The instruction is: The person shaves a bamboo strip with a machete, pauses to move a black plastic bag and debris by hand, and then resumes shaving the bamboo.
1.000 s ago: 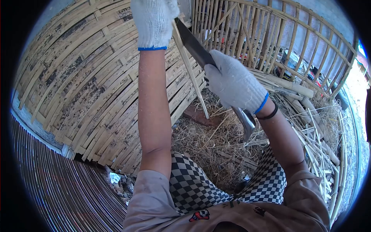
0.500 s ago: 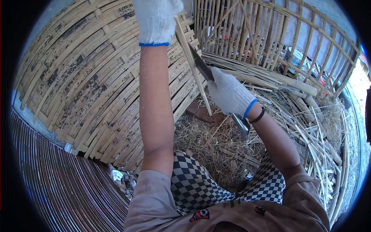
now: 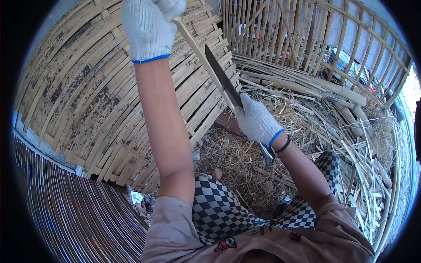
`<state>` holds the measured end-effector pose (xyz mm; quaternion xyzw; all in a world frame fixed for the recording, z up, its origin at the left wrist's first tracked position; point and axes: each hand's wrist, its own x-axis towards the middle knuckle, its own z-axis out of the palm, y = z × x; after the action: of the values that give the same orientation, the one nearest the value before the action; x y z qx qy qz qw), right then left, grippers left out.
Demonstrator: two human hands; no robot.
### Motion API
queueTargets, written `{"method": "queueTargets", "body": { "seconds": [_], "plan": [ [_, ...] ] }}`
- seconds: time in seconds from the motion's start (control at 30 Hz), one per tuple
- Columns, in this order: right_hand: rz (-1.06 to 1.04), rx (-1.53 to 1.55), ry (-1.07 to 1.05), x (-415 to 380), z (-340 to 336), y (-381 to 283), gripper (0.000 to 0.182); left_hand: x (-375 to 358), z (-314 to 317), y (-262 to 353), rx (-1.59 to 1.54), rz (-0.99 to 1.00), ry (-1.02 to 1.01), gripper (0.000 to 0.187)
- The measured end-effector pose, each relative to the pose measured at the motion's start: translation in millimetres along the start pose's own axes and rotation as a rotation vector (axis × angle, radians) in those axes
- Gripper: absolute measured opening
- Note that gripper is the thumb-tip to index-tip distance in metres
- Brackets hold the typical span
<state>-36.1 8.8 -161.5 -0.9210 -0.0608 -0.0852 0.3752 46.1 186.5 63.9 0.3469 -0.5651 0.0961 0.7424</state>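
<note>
My left hand, in a white knitted glove with a blue cuff, is raised at the top left and closed round the upper end of a pale bamboo strip. The strip slants down to the right. My right hand, gloved alike, grips a machete whose dark blade points up and to the left. The blade lies along the strip's right side, its lower part right at the strip. Below the right hand the machete's shiny handle end sticks out. The strip's lower end reaches the right hand's fingers.
A woven bamboo panel leans on the left. Bamboo poles and split strips lie at the back and right, before a bamboo slat fence. Fibrous shavings cover the ground between my legs. A ribbed dark surface lies lower left.
My left hand has moved left and slightly down, tilting the strip further. My right hand has shifted a little down and left with the machete.
</note>
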Motion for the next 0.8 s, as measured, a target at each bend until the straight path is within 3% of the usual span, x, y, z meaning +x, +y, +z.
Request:
{"method": "queueTargets", "body": {
  "seconds": [0.03, 0.17, 0.3, 0.37, 0.47, 0.53, 0.67, 0.7, 0.8],
  "plan": [
    [-0.117, -0.031, 0.139, -4.1, 5.8, 1.3, 0.031, -1.1, 2.0, 1.3, -0.027, -0.013, -0.04, 0.042],
    [-0.124, 0.157, 0.298, -3.5, 23.0, -15.0, 0.028, -2.0, 3.5, 2.2, -0.129, -0.033, -0.147, 0.042],
    [0.081, 0.123, 0.203, 19.9, 86.5, 46.9, 0.025, -3.7, -20.7, 15.4, -0.153, -0.062, -0.118, 0.043],
    [0.057, 0.005, 0.145, 17.6, 81.4, 42.5, 0.023, -10.5, -25.2, 24.1, -0.195, -0.072, -0.082, 0.048],
    [-0.031, -0.015, 0.215, 5.7, 72.4, 27.8, 0.023, 0.3, -63.1, 37.8, -0.342, -0.337, -0.355, 0.056],
    [-0.133, 0.059, 0.33, -8.2, 67.4, 13.9, 0.026, -2.2, -42.0, 30.7, -0.41, -0.305, -0.331, 0.062],
    [0.122, 0.101, 0.278, 6.5, 125.1, 55.4, 0.02, -1.2, -52.5, 32.3, -0.366, -0.297, -0.288, 0.068],
    [0.06, 0.245, 0.335, 13.9, 141.2, 74.5, 0.022, -1.8, -58.8, 34.2, -0.362, -0.283, -0.275, 0.069],
    [0.108, 0.146, 0.24, 19.3, 130.0, 56.7, 0.023, -12.2, -73.8, 40.6, -0.308, -0.237, -0.192, 0.058]
  ]
}}
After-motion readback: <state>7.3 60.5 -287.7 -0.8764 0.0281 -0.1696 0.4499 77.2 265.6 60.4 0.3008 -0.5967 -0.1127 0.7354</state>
